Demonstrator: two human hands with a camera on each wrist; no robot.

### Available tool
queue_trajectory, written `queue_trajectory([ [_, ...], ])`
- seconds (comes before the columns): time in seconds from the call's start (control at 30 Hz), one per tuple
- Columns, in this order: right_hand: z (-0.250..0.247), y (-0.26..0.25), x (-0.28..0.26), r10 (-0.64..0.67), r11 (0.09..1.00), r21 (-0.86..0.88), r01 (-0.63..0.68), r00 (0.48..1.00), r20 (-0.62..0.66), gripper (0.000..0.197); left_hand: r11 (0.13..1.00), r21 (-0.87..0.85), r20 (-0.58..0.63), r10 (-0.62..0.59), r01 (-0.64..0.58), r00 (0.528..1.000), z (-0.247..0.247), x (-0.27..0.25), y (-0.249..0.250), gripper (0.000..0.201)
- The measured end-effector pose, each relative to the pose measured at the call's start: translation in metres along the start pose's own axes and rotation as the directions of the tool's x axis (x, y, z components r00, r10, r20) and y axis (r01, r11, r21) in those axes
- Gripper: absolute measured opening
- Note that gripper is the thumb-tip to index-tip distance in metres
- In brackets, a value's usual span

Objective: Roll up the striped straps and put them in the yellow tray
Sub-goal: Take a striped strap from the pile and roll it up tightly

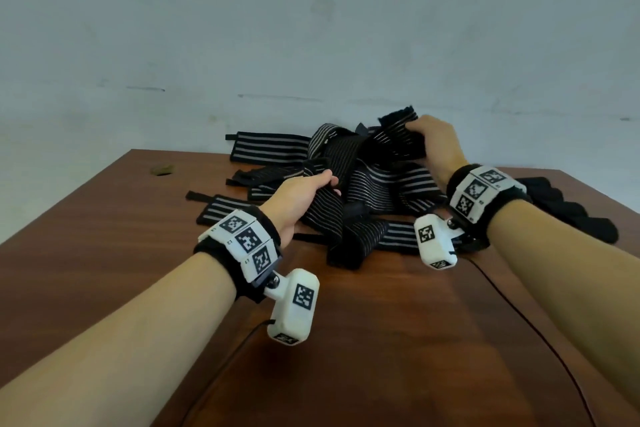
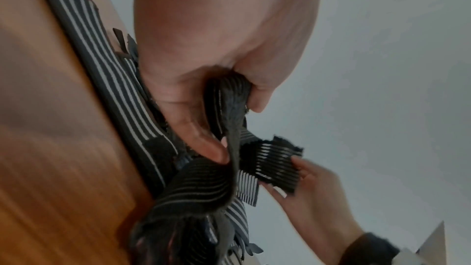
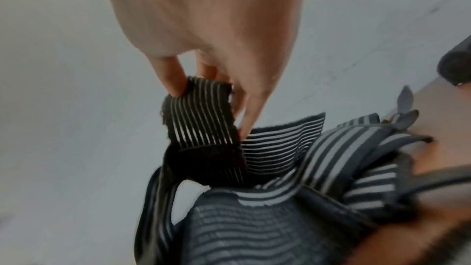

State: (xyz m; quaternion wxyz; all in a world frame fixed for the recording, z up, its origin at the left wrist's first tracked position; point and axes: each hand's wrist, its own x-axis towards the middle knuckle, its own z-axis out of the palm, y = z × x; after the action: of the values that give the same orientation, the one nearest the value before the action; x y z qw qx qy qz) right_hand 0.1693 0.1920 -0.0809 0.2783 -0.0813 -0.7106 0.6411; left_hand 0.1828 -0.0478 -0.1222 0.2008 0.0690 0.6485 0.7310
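A tangled heap of black straps with pale stripes [image 1: 360,180] lies at the far middle of the brown table [image 1: 104,253]. My left hand [image 1: 304,192] grips a bunched part of one strap [image 2: 229,96] at the heap's near left. My right hand [image 1: 433,142] pinches the frayed end of a strap [image 3: 201,108] and holds it lifted at the heap's far right; this lifted strap end [image 2: 272,164] also shows in the left wrist view. Whether both hands hold the same strap I cannot tell. No yellow tray is in view.
Flat straps [image 1: 266,149] stick out to the left of the heap, one near the far table edge. A row of dark rolls [image 1: 571,211] lies at the right. A small brownish scrap [image 1: 162,169] sits far left. A grey wall stands behind the table.
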Motion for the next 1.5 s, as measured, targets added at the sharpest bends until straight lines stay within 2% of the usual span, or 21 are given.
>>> queue_trajectory([
  [0.1, 0.001, -0.025, 0.002, -0.001, 0.937, 0.349, -0.019, 0.998, 0.057, 0.013, 1.000, 0.018, 0.004, 0.004, -0.004, 1.000, 0.008, 0.000, 0.001, 0.036],
  [0.17, 0.000, -0.036, 0.000, -0.064, 0.887, 0.461, 0.016, 0.994, 0.089, 0.012, 0.996, 0.084, 0.009, 0.004, -0.004, 1.000, 0.011, 0.001, 0.000, 0.035],
  [0.23, 0.003, -0.045, -0.002, -0.133, 0.868, 0.490, 0.077, 0.988, 0.080, 0.016, 0.992, 0.124, 0.005, 0.016, -0.016, 1.000, 0.011, 0.003, -0.003, 0.034],
  [0.33, 0.011, -0.056, -0.007, -0.131, 0.883, 0.464, 0.066, 0.985, 0.109, 0.030, 0.985, 0.123, 0.014, 0.122, -0.123, 0.992, 0.016, 0.004, -0.001, 0.025],
  [0.43, 0.012, -0.070, -0.014, -0.133, 0.874, 0.481, 0.072, 0.987, 0.092, 0.039, 0.978, 0.116, 0.019, 0.175, -0.176, 0.984, 0.025, 0.007, 0.010, 0.028],
  [0.5, 0.011, -0.090, -0.019, -0.138, 0.795, 0.599, 0.100, 0.990, 0.018, 0.036, 0.995, 0.066, 0.023, 0.073, -0.074, 0.997, 0.026, 0.006, 0.016, 0.033],
  [0.6, 0.002, -0.123, -0.025, -0.130, 0.585, 0.797, 0.149, 0.988, -0.089, 0.032, 0.992, -0.078, 0.022, -0.096, 0.097, 0.995, 0.015, 0.005, 0.019, 0.036],
  [0.63, 0.000, -0.130, -0.028, -0.129, 0.558, 0.817, 0.142, 0.988, -0.084, 0.032, 0.989, -0.108, 0.011, -0.101, 0.101, 0.995, 0.010, 0.006, 0.020, 0.037],
  [0.67, -0.002, -0.134, -0.031, -0.131, 0.575, 0.809, 0.123, 0.990, -0.057, 0.033, 0.990, -0.115, -0.002, -0.087, 0.086, 0.996, 0.005, 0.006, 0.021, 0.037],
  [0.8, 0.001, -0.126, -0.040, -0.117, 0.836, 0.548, 0.040, 0.987, 0.106, 0.037, 0.999, 0.016, -0.074, 0.049, -0.048, 0.996, -0.004, -0.006, 0.035, 0.030],
  [0.93, 0.007, -0.107, -0.050, -0.066, 0.900, 0.434, -0.040, 0.972, 0.225, 0.043, 0.988, 0.012, -0.073, 0.152, -0.152, 0.986, -0.018, -0.032, 0.068, 0.033],
  [1.0, 0.013, -0.101, -0.056, -0.047, 0.932, 0.355, -0.068, 0.951, 0.304, 0.035, 0.980, 0.007, -0.074, 0.199, -0.199, 0.977, -0.022, -0.043, 0.082, 0.032],
  [1.03, 0.018, -0.100, -0.061, -0.039, 0.957, 0.283, -0.068, 0.935, 0.354, 0.027, 0.973, 0.032, -0.076, 0.229, -0.227, 0.970, -0.020, -0.047, 0.087, 0.033],
  [1.1, 0.031, -0.099, -0.071, -0.018, 0.988, 0.147, -0.055, 0.889, 0.457, 0.017, 0.936, 0.204, -0.049, 0.302, -0.287, 0.952, -0.014, -0.051, 0.092, 0.040],
  [1.17, 0.042, -0.098, -0.081, -0.004, 0.994, 0.092, -0.053, 0.845, 0.535, 0.021, 0.860, 0.386, 0.044, 0.344, -0.333, 0.938, -0.004, -0.055, 0.088, 0.047],
  [1.23, 0.047, -0.094, -0.088, 0.007, 0.991, 0.102, -0.081, 0.815, 0.579, 0.036, 0.842, 0.386, 0.078, 0.378, -0.377, 0.923, 0.003, -0.054, 0.078, 0.038],
  [1.3, 0.043, -0.085, -0.090, 0.045, 0.976, 0.143, -0.164, 0.797, 0.603, 0.048, 0.871, 0.304, -0.023, 0.413, -0.387, 0.911, 0.001, -0.050, 0.070, 0.015],
  [1.37, 0.036, -0.069, -0.091, 0.100, 0.978, 0.095, -0.184, 0.822, 0.560, 0.040, 0.907, 0.213, -0.132, 0.395, -0.364, 0.909, -0.007, -0.045, 0.069, 0.005],
  [1.43, 0.030, -0.047, -0.092, 0.154, 0.975, -0.216, -0.053, 0.863, 0.481, 0.022, 0.938, 0.105, -0.207, 0.345, -0.330, 0.916, -0.018, -0.043, 0.075, 0.012],
  [1.47, 0.029, -0.036, -0.094, 0.195, 0.920, -0.392, 0.025, 0.838, 0.510, 0.023, 0.951, 0.045, -0.204, 0.309, -0.307, 0.929, -0.023, -0.043, 0.079, 0.019],
  [1.5, 0.028, -0.026, -0.096, 0.259, 0.859, -0.506, 0.080, 0.785, 0.563, 0.036, 0.960, -0.011, -0.165, 0.273, -0.278, 0.948, -0.026, -0.045, 0.083, 0.023],
])
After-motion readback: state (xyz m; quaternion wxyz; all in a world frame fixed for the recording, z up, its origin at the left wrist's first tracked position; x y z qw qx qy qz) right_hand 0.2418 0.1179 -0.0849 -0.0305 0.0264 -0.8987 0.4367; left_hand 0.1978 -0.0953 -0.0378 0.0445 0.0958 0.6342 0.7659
